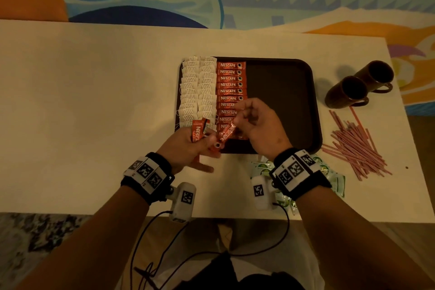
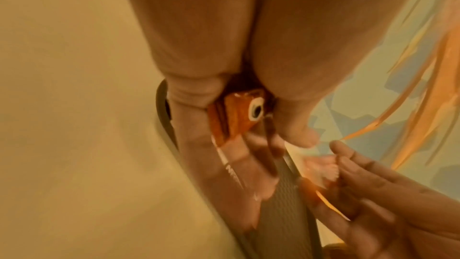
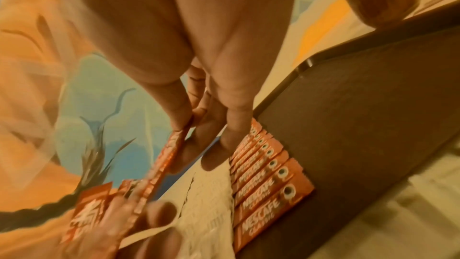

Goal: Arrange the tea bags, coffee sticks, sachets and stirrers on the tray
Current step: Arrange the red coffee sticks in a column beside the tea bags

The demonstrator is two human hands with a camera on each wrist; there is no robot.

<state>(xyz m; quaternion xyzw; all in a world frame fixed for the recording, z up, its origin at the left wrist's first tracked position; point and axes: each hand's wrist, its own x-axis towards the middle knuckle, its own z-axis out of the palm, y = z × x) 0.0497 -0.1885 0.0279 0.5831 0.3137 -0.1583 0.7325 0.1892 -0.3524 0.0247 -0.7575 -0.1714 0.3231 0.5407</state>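
"nescafe classic" coffee sticks (image 1: 231, 92) on tray (image 1: 282, 101)

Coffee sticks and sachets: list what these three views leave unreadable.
- Coffee sticks in the left hand: count unclear; fingers cover the bunch in the head view, blurred in the left wrist view.
- Nearest sticks of the tray row: hidden under both hands, head view.
- Green sachets: mostly covered by the right wrist band; print too small.
- Stick pinched by the right hand: blurred in the right wrist view.
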